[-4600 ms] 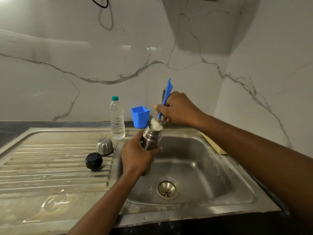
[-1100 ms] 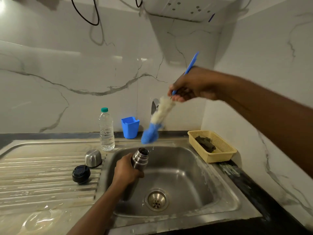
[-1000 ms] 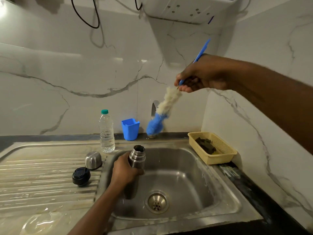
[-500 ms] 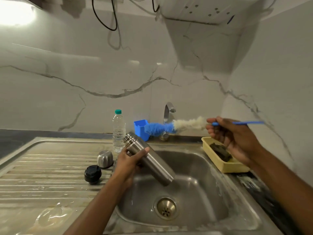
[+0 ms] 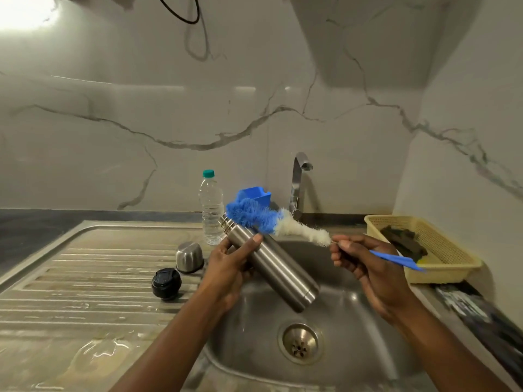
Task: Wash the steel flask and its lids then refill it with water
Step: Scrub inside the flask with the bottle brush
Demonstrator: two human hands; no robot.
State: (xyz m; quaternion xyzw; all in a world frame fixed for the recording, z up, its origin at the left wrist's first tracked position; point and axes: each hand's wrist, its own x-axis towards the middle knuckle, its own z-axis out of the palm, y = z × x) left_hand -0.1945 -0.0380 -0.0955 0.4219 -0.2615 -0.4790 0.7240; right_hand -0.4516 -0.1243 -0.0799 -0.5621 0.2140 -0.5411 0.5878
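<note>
My left hand (image 5: 229, 264) grips the steel flask (image 5: 278, 271) near its neck and holds it tilted over the sink basin (image 5: 353, 304), open mouth up and to the left. My right hand (image 5: 365, 264) pinches the blue handle of a bottle brush (image 5: 271, 222). The brush's blue and white bristles lie against the flask's neck from outside. A steel cup lid (image 5: 189, 256) and a black stopper lid (image 5: 166, 283) stand on the drainboard, left of the basin.
A clear water bottle (image 5: 210, 207) and a blue cup (image 5: 254, 195) stand behind the sink. The tap (image 5: 298, 179) rises at the back. A yellow basket (image 5: 458, 258) with a dark scrubber sits at the right. Water pools on the drainboard (image 5: 70, 292).
The brush came out of the flask and rose, then swung down level. The flask tipped from upright to slanted, and the brush head now lies against the outside of its neck.
</note>
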